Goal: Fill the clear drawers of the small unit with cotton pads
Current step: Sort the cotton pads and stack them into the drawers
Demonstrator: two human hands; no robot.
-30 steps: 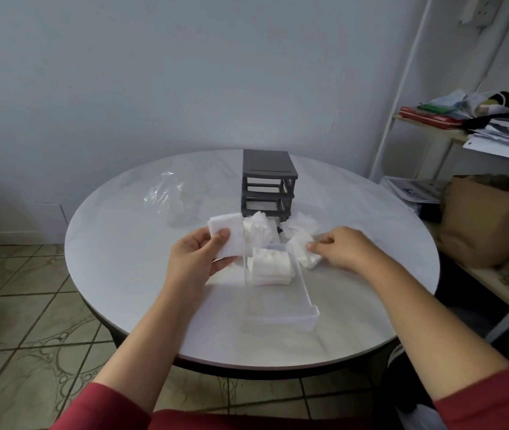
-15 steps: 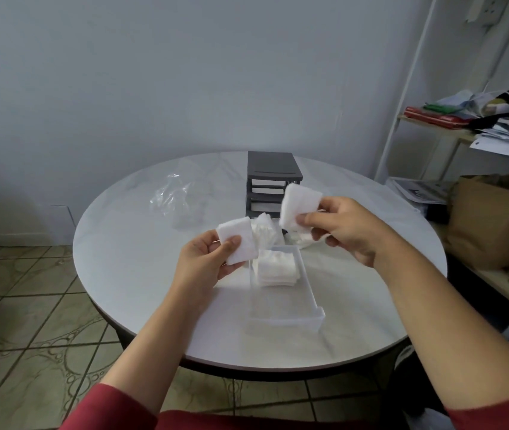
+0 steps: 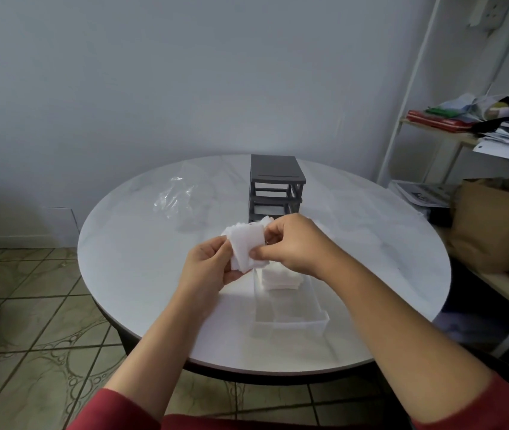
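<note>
In the head view, your left hand and right hand both pinch one stack of cotton pads above the counter, with the clear drawer just at 5 o'clock, nearer your right hand, its long axis running 12 to 6.

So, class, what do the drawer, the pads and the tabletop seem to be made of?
The drawer: probably clear glossy plastic; the surface beneath shows through its walls. The pads: soft matte white cotton or similar fibre; fuzzy edges, no shine. The tabletop: smooth white marble or marble-look laminate; faint grey veins, soft sheen.
</note>
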